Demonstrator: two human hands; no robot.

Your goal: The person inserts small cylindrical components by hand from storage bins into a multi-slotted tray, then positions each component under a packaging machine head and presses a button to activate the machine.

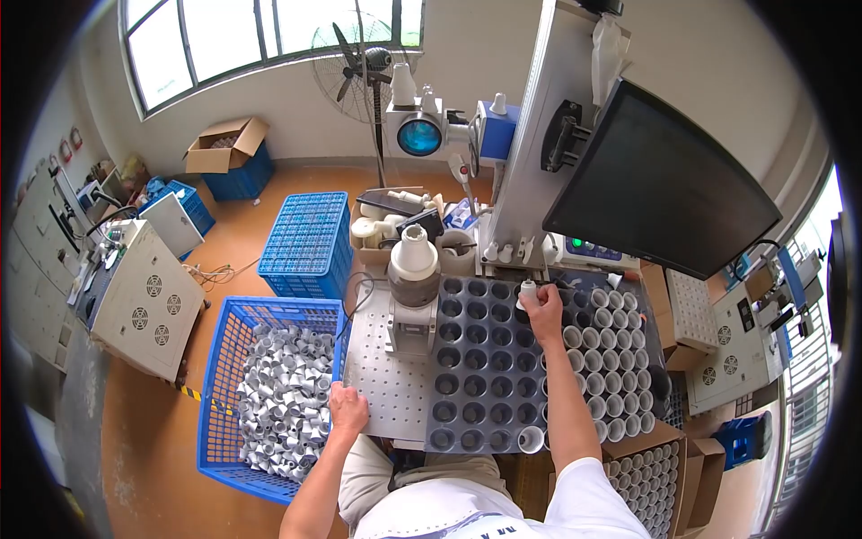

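Observation:
My right hand is closed on a small white plastic part above the far side of a dark tray with rows of round pockets. Several white cups fill the pockets on the tray's right side, and one more white cup sits at its near edge. My left hand has curled fingers at the left edge of a perforated metal plate, beside the rim of a blue basket. What lies within those fingers is hidden. Inside the basket is a heap of small grey-white parts.
A white cone on a metal fixture stands between plate and tray. Overhead are a lens head and a tilted monitor. A blue crate stands behind the basket. Below right, a cardboard box holds more cups.

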